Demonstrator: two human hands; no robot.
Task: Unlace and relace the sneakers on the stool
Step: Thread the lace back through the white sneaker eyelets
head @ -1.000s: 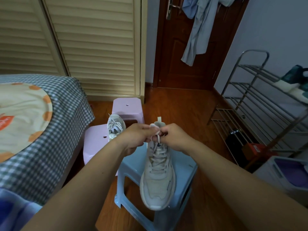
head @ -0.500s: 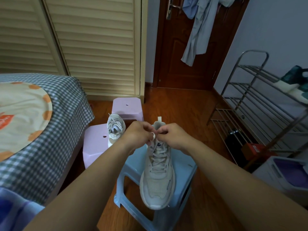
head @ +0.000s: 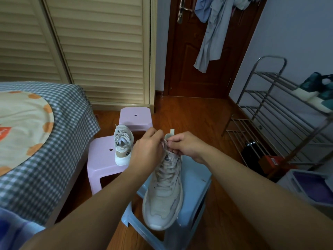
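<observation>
A beige sneaker (head: 163,197) lies on the light blue stool (head: 193,179), toe toward me, laced along its front. My left hand (head: 146,150) and my right hand (head: 187,146) meet over the sneaker's tongue, each pinching the lace ends (head: 166,144) at the top eyelets. My fingers hide how the lace ends cross. A second beige sneaker (head: 123,144), laced, stands on the near pink stool (head: 101,159) to the left, heel toward me.
Another pink stool (head: 135,117) stands behind. A bed with a checked cover (head: 59,141) fills the left. A metal shoe rack (head: 281,112) holding teal shoes lines the right wall, with a grey bin (head: 310,188) near it. Behind are louvred wardrobe doors and a brown door.
Both hands have stayed at the top of the sneaker, shifting slightly as the fingers work the lace ends. The sneaker and stools have not moved.
</observation>
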